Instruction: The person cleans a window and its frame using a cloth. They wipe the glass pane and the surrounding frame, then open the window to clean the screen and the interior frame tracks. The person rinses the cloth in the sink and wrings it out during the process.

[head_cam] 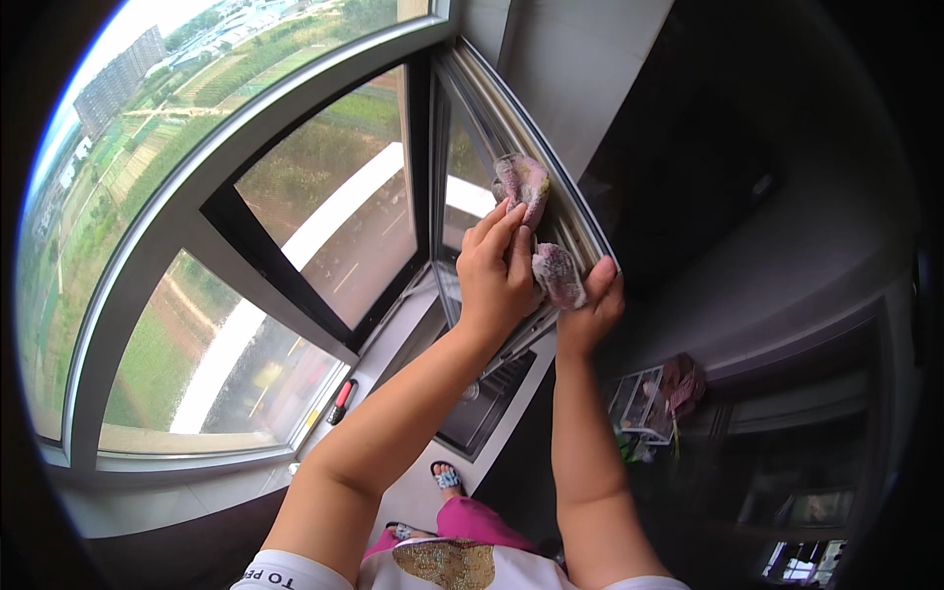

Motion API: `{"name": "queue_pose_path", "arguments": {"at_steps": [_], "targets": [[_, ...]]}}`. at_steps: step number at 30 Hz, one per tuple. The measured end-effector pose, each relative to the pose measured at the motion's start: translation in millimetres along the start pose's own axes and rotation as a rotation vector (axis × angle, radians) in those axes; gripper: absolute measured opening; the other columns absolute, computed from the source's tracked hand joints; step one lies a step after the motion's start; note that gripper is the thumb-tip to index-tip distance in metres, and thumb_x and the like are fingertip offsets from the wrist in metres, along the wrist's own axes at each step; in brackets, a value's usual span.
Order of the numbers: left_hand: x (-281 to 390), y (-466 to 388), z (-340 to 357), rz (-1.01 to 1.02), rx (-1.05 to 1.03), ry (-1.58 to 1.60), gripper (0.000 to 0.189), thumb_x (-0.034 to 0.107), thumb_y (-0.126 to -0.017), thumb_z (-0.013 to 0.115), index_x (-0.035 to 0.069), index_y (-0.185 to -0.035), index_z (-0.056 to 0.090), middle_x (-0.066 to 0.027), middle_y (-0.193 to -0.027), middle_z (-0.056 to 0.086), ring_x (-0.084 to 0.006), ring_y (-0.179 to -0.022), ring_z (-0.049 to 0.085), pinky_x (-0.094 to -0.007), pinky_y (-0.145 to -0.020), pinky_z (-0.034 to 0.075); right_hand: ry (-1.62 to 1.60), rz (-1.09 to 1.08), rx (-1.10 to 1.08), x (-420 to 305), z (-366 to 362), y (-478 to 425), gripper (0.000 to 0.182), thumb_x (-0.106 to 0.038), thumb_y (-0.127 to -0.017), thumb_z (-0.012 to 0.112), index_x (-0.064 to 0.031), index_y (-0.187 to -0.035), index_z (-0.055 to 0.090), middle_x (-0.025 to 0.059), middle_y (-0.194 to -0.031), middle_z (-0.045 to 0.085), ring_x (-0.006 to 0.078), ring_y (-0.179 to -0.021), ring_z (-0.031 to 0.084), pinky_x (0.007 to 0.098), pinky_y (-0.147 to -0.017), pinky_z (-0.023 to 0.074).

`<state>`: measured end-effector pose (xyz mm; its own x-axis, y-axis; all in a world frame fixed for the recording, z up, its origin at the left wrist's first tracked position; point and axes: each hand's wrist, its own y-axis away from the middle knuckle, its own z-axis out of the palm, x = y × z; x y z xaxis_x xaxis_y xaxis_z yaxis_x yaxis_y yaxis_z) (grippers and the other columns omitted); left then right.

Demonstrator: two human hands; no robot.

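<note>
My left hand (495,269) holds a pink-and-grey fluffy cloth (525,184) against the inner side of an open window sash (509,110). Another bunched part of cloth (559,276) shows below the fingers; whether it is the same piece I cannot tell. My right hand (596,310) grips the outer edge of the sash near its lower corner, thumb on the frame. The sash stands swung inward from its dark window frame (423,162). Part of its lower end is hidden behind my left hand and the cloth.
Below the sash lies a dark sink (479,424) in a pale counter. A red-and-black tool (341,402) rests on the sill beside the fixed pane. My slippered foot (447,478) stands on a pale surface. A wire rack (641,405) with items stands at the right.
</note>
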<state>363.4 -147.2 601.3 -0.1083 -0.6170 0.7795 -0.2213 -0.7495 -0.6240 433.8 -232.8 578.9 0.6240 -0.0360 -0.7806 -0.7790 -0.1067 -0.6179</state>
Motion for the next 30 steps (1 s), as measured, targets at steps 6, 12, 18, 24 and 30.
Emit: {"name": "queue_pose_path", "arguments": {"at_steps": [6, 12, 18, 24, 30], "targets": [[-11.8, -26.3, 12.5, -0.015, 0.054, -0.062, 0.021, 0.010, -0.084, 0.062, 0.002, -0.102, 0.067, -0.0204, -0.096, 0.067, -0.0346, -0.086, 0.065, -0.0378, -0.079, 0.050, 0.082, -0.191, 0.109, 17.2, 3.2, -4.5, 0.038, -0.029, -0.099, 0.047, 0.0046, -0.086, 0.058, 0.0207, -0.069, 0.061, 0.0358, -0.063, 0.061, 0.0389, -0.056, 0.0453], [-25.3, -51.0, 9.7, -0.119, -0.004, -0.167, 0.026, 0.014, -0.088, 0.061, 0.000, -0.110, 0.066, -0.0165, -0.085, 0.070, -0.0182, -0.074, 0.068, -0.0294, -0.069, 0.050, 0.115, -0.223, 0.145, 14.7, 6.5, -3.2, 0.041, -0.029, -0.098, 0.048, 0.0053, -0.078, 0.057, 0.0230, -0.064, 0.058, 0.0398, -0.060, 0.058, 0.0415, -0.051, 0.0416], [-6.1, 4.4, -8.9, -0.068, -0.054, -0.045, 0.020, 0.007, -0.082, 0.063, 0.001, -0.101, 0.067, -0.0195, -0.091, 0.066, -0.0327, -0.080, 0.064, -0.0369, -0.072, 0.050, 0.126, -0.190, 0.177, 26.7, 10.0, -0.3, 0.038, -0.028, -0.098, 0.049, 0.0070, -0.085, 0.057, 0.0230, -0.066, 0.058, 0.0402, -0.060, 0.058, 0.0408, -0.052, 0.0432], [-19.1, -27.7, -17.3, 0.147, -0.101, -0.137, 0.018, 0.007, -0.080, 0.064, 0.001, -0.096, 0.068, -0.0187, -0.100, 0.066, -0.0354, -0.088, 0.062, -0.0394, -0.080, 0.049, 0.214, -0.149, 0.126, 17.5, 5.3, 2.4, 0.036, -0.025, -0.095, 0.054, 0.0101, -0.101, 0.060, 0.0248, -0.071, 0.061, 0.0418, -0.066, 0.062, 0.0413, -0.054, 0.0468], [-28.2, -45.4, -14.0, 0.261, -0.117, -0.231, 0.016, 0.011, -0.081, 0.061, 0.004, -0.094, 0.069, -0.0131, -0.098, 0.067, -0.0346, -0.088, 0.060, -0.0385, -0.078, 0.049, 0.174, -0.186, 0.198, 14.1, 11.9, 0.1, 0.038, -0.028, -0.097, 0.051, 0.0067, -0.084, 0.059, 0.0247, -0.068, 0.059, 0.0412, -0.064, 0.059, 0.0413, -0.054, 0.0446]]}}
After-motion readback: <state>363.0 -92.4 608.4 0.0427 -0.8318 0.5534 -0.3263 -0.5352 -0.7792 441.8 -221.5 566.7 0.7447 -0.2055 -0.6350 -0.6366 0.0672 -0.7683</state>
